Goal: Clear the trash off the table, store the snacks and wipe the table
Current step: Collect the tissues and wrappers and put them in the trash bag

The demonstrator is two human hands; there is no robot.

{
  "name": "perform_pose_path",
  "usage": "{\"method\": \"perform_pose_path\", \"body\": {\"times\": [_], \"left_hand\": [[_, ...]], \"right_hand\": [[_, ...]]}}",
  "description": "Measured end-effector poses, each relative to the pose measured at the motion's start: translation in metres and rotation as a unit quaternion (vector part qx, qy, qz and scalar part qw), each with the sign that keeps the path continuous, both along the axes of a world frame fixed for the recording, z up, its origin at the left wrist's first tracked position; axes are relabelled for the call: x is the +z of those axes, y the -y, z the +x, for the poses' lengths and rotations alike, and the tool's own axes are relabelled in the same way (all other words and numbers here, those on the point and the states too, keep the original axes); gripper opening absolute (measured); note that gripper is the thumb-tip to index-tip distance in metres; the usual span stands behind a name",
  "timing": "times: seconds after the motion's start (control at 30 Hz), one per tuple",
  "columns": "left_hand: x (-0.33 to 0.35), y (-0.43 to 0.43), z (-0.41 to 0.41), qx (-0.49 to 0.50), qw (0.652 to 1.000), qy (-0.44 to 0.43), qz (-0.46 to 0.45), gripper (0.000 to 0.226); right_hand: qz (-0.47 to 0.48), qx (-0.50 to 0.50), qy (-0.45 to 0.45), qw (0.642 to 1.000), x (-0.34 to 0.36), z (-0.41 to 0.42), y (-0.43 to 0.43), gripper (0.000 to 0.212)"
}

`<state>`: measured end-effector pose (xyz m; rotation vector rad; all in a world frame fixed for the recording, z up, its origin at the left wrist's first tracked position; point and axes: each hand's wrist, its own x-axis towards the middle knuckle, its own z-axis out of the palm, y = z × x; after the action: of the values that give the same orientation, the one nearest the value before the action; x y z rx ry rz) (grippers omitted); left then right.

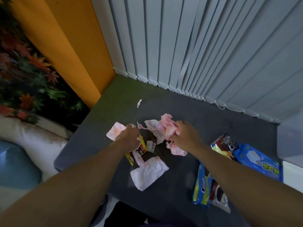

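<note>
Right now the person is gathering the trash heaped at the middle of the table (pixel 213 122). The right hand (pixel 183 135) is gripping the crumpled pink tissue (pixel 162 128), with its fingers curling into the wad. The left hand (pixel 129 136) is bearing down over the yellow wrapper (pixel 144 144). Its fingers are curling under, but from the back of the hand I cannot tell what they are pinching.

1 flat tissue (pixel 149 172) is lying loose toward the near edge, and another, the left tissue (pixel 114 131), is showing from under the left hand toward the left edge. A small white scrap (pixel 139 103) is sitting alone toward the far left corner, well apart from the heap. Brown crumbs (pixel 164 152) are lying between the 2 hands.

Along the right edge, 3 packs are waiting: the blue cookie pack (pixel 200 185), the dark snack bag (pixel 224 141) and the blue flap pack (pixel 259 159), which is probably wipes.

Several things could be going wrong from here. The tissue looks thin and stained, so a hard pull may be tearing it and leaving trailing ends behind. Sweeping the heap toward the near edge risks scattering or smearing the crumbs. The lone scrap is easy to miss. The right forearm is passing close above the snack bag, so a wide swing could be knocking packs off the right edge.
</note>
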<state>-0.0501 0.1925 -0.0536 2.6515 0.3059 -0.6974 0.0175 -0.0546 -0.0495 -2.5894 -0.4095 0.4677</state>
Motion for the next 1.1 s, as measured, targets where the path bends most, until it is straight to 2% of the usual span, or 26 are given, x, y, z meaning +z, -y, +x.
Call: {"method": "perform_pose_path", "body": {"times": [0.07, 0.13, 0.2, 0.3, 0.47, 0.53, 0.6, 0.73, 0.87, 0.97, 1.1], "left_hand": [[0.005, 0.001, -0.003, 0.014, 1.000, 0.014, -0.007, 0.015], [0.006, -0.002, -0.005, 0.033, 0.999, 0.026, -0.013, 0.012], [0.009, -0.005, -0.007, 0.048, 0.998, 0.034, -0.023, 0.021], [0.015, -0.009, -0.009, 0.084, 0.995, 0.049, -0.033, 0.048], [0.012, -0.025, -0.021, 0.063, 0.997, 0.030, -0.014, 0.049], [0.009, -0.029, -0.026, 0.059, 0.998, 0.010, -0.004, 0.056], [0.007, -0.028, -0.030, 0.055, 0.998, -0.004, 0.007, 0.069], [0.002, -0.021, -0.037, 0.032, 0.999, 0.017, 0.040, 0.103], [-0.005, -0.014, -0.038, 0.003, 0.997, 0.044, 0.061, 0.117], [-0.014, -0.009, -0.035, -0.006, 0.999, 0.015, 0.048, 0.112], [-0.020, -0.006, -0.036, 0.002, 0.997, -0.019, 0.072, 0.095]], "right_hand": [[-0.008, 0.024, 0.001, 1.000, -0.004, -0.001, 0.000, 0.053], [-0.012, 0.038, -0.012, 0.999, -0.008, -0.001, -0.003, 0.057], [-0.019, 0.049, -0.031, 0.998, -0.011, -0.001, -0.007, 0.064], [-0.029, 0.085, -0.037, 0.995, -0.016, -0.002, -0.017, 0.074], [-0.104, 0.166, -0.063, 0.979, -0.022, -0.003, -0.036, 0.090], [-0.129, 0.194, -0.053, 0.971, -0.025, -0.005, -0.042, 0.088], [-0.135, 0.196, -0.039, 0.970, -0.027, -0.008, -0.045, 0.076], [-0.078, 0.159, -0.041, 0.983, -0.031, -0.008, -0.045, 0.056], [-0.042, 0.127, -0.024, 0.991, -0.028, -0.004, -0.038, 0.045], [-0.039, 0.133, -0.014, 0.990, -0.028, 0.001, -0.035, 0.051], [-0.095, 0.179, -0.044, 0.978, -0.037, -0.001, -0.036, 0.064]]}}
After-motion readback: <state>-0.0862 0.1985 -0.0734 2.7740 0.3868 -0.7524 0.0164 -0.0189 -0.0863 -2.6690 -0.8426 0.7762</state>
